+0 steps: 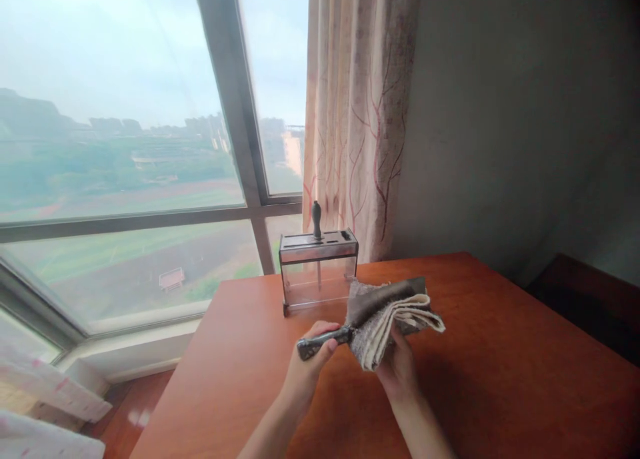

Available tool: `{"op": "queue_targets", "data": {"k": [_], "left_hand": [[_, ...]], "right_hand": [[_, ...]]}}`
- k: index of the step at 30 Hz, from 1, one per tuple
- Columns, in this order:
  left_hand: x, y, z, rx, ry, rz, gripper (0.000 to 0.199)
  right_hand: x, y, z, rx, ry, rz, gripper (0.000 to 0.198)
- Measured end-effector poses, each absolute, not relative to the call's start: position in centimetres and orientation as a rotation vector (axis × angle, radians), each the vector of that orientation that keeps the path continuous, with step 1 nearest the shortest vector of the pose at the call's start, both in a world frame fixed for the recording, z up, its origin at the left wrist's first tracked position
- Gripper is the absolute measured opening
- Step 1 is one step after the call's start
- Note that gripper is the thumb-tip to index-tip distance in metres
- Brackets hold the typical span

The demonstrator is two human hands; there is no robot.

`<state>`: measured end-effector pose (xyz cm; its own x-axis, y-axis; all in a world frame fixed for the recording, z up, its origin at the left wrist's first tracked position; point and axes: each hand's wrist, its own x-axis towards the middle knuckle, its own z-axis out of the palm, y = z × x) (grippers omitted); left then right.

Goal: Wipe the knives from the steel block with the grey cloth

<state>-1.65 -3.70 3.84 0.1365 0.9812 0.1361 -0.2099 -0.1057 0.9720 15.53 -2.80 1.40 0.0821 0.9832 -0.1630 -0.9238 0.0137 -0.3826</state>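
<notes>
My left hand (311, 362) is closed round the dark handle of a kitchen cleaver (373, 304), whose broad blade points to the right above the table. A folded grey and cream cloth (395, 322) lies against the blade. From below, my right hand (400, 366) grips this cloth, its fingers partly hidden behind the folds. Just beyond the cleaver stands a see-through knife block (319, 249) with a dark slotted top. One dark-handled tool (317, 220) sits upright in it, its thin shaft showing through the clear side.
The reddish-brown wooden table (500, 352) spreads under both hands. Behind it hang a patterned curtain (360, 126) and a grey wall (490, 132). A large window with a dark frame (225, 66) fills the left side. Another dark surface (590, 299) lies in shadow at the right.
</notes>
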Motion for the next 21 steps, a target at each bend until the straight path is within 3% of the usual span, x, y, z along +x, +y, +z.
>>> {"op": "queue_targets", "data": {"k": [13, 21], "left_hand": [[-0.6, -4.1, 4.2, 1.252, 0.97, 1.396, 0.026], [-0.5, -3.8, 4.4, 1.27, 0.895, 1.241, 0.032]], "right_hand": [[13.0, -4.2, 3.6, -0.555, -0.557, 1.489, 0.034], [14.7, -3.2, 2.5, -0.586, -0.389, 1.373, 0.035]]}}
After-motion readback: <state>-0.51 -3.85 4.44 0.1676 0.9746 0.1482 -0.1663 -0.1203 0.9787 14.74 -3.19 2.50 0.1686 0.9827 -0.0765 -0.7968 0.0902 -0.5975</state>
